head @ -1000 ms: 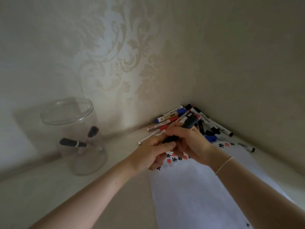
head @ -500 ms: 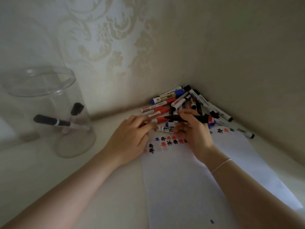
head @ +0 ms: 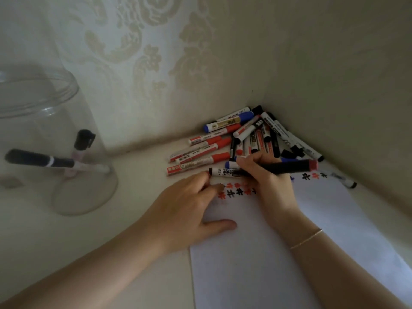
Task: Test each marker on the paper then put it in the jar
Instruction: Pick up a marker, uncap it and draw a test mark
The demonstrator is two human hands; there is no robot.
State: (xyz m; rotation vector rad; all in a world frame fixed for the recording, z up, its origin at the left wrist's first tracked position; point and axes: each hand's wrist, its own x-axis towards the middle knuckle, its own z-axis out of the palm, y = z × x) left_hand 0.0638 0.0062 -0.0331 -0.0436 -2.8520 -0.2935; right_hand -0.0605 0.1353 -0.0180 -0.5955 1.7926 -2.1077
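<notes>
My right hand [head: 269,184] grips a black marker [head: 287,167] with a reddish back end, slanted low over the white paper [head: 245,259]; its tip is hidden under my fingers. Red and black test marks [head: 236,191] run in a row beside that hand. My left hand [head: 187,208] rests on the paper's left edge, thumb stretched out, fingers curled round a small dark marker cap [head: 220,186] that barely shows. The clear jar [head: 66,121] stands at the left and holds two black-capped markers [head: 40,161].
A pile of red, blue and black markers [head: 243,134] fills the corner where the two walls meet, just beyond my hands. One more marker [head: 344,180] lies alone by the right wall. More marks [head: 312,176] sit at the paper's far end.
My hands, joined at the marker a second ago, have parted. The right hand brought the marker down to the paper; the left settled on the paper's edge. The view moved closer.
</notes>
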